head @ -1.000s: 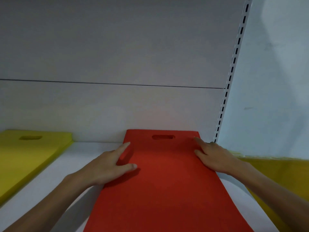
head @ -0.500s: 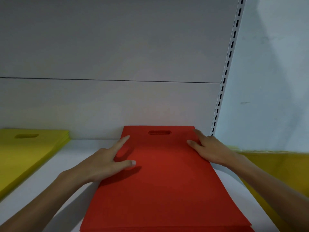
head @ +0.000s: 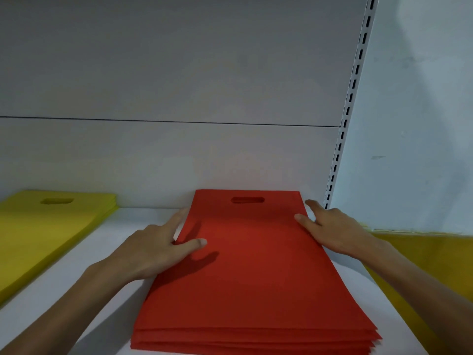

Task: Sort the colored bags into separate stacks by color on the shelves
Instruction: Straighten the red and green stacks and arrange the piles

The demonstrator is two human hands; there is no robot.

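Scene: a person's 2 bare hands work at a stack of red bags (head: 256, 272) lying flat on a white shelf (head: 84, 275), seen from a head-worn camera looking forward and down.

Red bags: several flat bags piled together, their near edges fanned slightly at the bottom right corner; the far end, with its cut-out handle slot (head: 247, 200), touches or nearly touches the pale back panel (head: 179, 73).

Left hand (head: 153, 249): laid along the stack's left edge, fingers spread loosely and extended, thumb resting on top of the uppermost bag, the other fingers running alongside and under that edge; not closed around anything.

Right hand (head: 335, 234): pressed against the stack's right edge near the far corner, fingers apart and pointing toward the back panel, thumb tip on the top bag; flat contact, no clasp.

Yellow bags (head: 43, 231): a second stack on the same shelf, well apart to the left, handle slot also at the far end.

Right side: a further yellow sheet or bag (head: 435, 262) lies beyond the shelf's right end, partly hidden behind the right forearm; what it rests on cannot be told.

Upright: a white slotted shelving post (head: 350, 103) rises just behind the right hand, beside a pale blue wall (head: 422, 111).
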